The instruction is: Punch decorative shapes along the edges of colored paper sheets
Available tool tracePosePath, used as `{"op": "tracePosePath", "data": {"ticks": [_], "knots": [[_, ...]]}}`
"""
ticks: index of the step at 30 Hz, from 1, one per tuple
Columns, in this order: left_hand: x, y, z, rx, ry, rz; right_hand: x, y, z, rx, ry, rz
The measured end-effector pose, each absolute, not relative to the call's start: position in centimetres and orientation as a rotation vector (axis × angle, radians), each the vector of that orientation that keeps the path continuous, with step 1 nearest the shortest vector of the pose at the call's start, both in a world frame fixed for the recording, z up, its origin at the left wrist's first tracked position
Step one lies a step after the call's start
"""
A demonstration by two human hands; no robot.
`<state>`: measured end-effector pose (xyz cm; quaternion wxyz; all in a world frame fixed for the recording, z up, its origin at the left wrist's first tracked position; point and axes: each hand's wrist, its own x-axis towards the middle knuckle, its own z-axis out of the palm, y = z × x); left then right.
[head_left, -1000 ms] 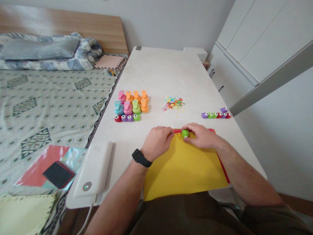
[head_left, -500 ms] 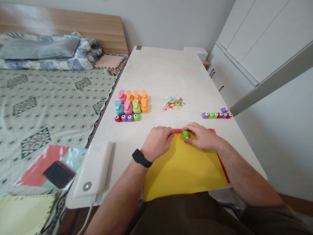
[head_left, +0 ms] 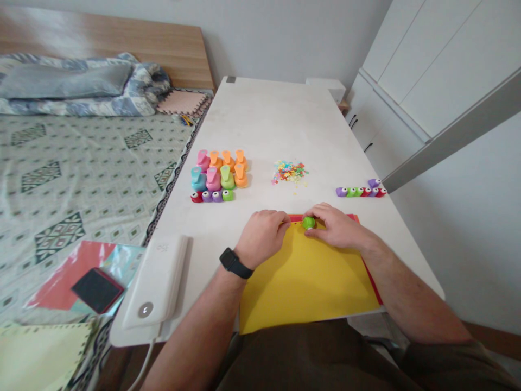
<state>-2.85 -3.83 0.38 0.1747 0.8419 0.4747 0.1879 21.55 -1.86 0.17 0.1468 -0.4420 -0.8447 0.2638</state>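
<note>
A yellow sheet of paper [head_left: 309, 282] lies at the table's near edge, over red paper [head_left: 375, 288] that shows along its far and right sides. My left hand [head_left: 264, 234] is closed at the sheet's far left corner, its fingertips pinching the edge. In my right hand [head_left: 336, 227] is a small green craft punch [head_left: 309, 223], gripped between thumb and fingers at the sheet's far edge. A few tiny holes show in that edge between my hands. The punch's underside is hidden.
Large colourful punches [head_left: 220, 171] stand in rows at left, with small punches [head_left: 211, 196] before them. Paper confetti [head_left: 290, 171] is heaped mid-table. More small punches [head_left: 361, 191] line the right edge. A white device [head_left: 157, 282] with a cable lies front left, near a phone [head_left: 97, 290].
The green punch has turned slightly in my right hand and shifted a touch left. My left hand stays in the same place.
</note>
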Motion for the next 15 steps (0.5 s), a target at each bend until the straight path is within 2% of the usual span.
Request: {"op": "tracePosePath", "data": {"ticks": [15], "knots": [[-2.82, -3.9, 0.79, 2.363, 1.349, 0.529, 21.4, -1.86, 0.58, -1.234, -2.487, 0.694]]}}
